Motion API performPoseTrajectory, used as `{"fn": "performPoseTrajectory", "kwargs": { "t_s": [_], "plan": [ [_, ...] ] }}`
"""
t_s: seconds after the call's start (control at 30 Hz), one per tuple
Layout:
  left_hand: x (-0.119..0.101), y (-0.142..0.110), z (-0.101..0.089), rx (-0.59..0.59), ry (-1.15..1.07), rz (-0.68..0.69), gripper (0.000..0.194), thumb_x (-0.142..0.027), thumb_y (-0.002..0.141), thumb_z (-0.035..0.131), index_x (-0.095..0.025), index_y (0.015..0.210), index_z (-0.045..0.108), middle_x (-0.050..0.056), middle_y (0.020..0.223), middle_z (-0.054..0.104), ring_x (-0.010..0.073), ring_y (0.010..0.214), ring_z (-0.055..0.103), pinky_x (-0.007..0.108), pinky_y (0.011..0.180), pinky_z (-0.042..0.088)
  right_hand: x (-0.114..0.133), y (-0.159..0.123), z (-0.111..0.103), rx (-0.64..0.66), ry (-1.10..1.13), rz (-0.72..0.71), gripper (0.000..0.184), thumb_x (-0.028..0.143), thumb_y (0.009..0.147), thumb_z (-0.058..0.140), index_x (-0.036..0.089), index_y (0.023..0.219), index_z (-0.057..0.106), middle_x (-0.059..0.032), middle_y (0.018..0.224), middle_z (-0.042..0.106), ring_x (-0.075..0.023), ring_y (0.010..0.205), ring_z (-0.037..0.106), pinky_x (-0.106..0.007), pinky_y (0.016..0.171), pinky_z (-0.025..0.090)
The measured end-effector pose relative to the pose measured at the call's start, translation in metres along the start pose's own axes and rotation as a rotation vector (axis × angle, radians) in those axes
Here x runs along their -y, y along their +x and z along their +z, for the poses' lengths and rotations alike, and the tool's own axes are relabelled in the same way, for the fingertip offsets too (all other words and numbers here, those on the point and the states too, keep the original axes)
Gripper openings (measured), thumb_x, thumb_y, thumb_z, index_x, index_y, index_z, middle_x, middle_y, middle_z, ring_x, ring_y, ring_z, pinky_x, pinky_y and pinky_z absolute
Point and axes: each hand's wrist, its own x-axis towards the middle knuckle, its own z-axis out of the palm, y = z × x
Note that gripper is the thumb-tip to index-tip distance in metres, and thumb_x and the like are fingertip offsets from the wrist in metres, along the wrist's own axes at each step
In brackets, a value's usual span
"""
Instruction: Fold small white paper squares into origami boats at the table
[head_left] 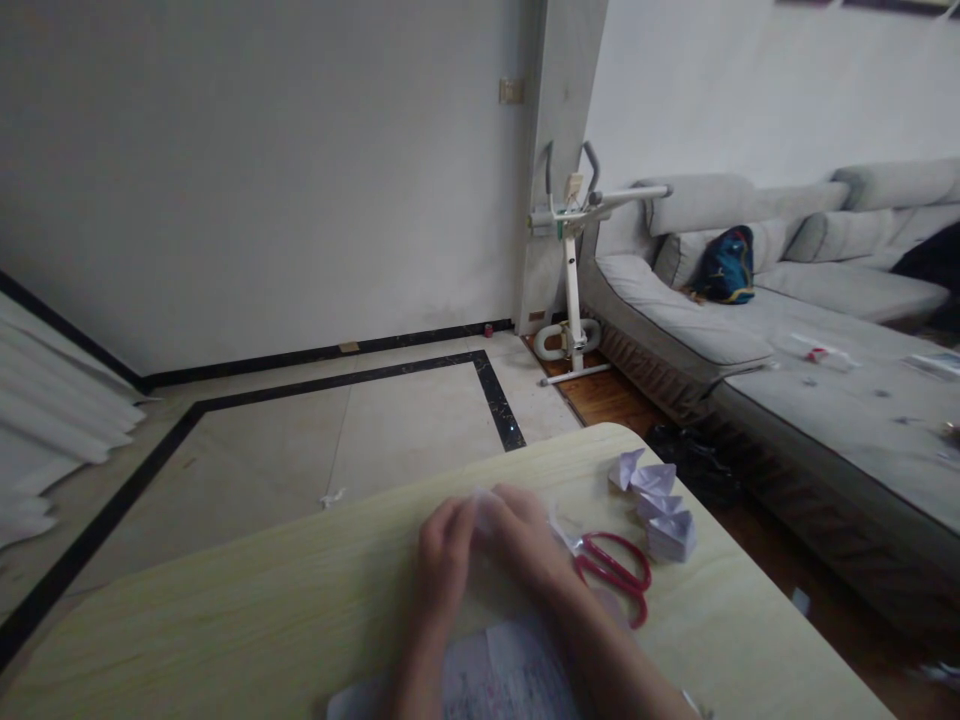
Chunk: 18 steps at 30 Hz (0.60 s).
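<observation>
Near the far edge of the pale wooden table (285, 610), my left hand (444, 540) and my right hand (521, 530) meet over a small piece of white paper (487, 508). Fingers of both hands are closed on it, and they hide most of its shape. Just right of my right hand lies a pair of scissors (615, 575) with red handles, its blades partly covered by the hand. Several folded white paper pieces (656, 500) stand in a row beyond the scissors. Under my forearms rests a printed sheet or booklet (502, 675).
A grey sofa (675, 300) with a blue bag (729, 265) stands on the right. A white exercise machine (571, 270) is by the wall corner. A black plastic bag (694, 460) lies on the floor beside the table. White curtain (60, 410) hangs at the left.
</observation>
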Motion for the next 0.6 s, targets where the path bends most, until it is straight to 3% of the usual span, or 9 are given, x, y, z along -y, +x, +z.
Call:
{"fn": "performPoseTrajectory", "kwargs": {
  "t_s": [0.2, 0.6],
  "plan": [
    [0.0023, -0.0006, -0.0012, 0.024, -0.011, 0.006, 0.03, -0.04, 0.083, 0.057, -0.017, 0.064, 0.057, -0.001, 0.061, 0.054, 0.015, 0.062, 0.051, 0.022, 0.057, 0.039, -0.0023, 0.0007, 0.0, -0.023, -0.036, -0.009, 0.029, 0.035, 0.081, 0.046, 0.019, 0.057, 0.041, 0.0034, 0.06, 0.036, -0.0114, 0.059, 0.038, -0.022, 0.051, 0.031],
    [-0.0006, -0.0023, -0.0004, 0.048, -0.037, 0.003, 0.029, -0.039, 0.081, 0.058, -0.017, 0.063, 0.056, -0.001, 0.059, 0.051, 0.0149, 0.061, 0.05, 0.022, 0.057, 0.039, -0.0048, 0.0011, -0.0009, -0.033, 0.003, 0.019, 0.026, 0.032, 0.077, 0.047, 0.019, 0.056, 0.04, 0.0039, 0.057, 0.035, -0.0111, 0.057, 0.036, -0.021, 0.049, 0.029]
  ]
}}
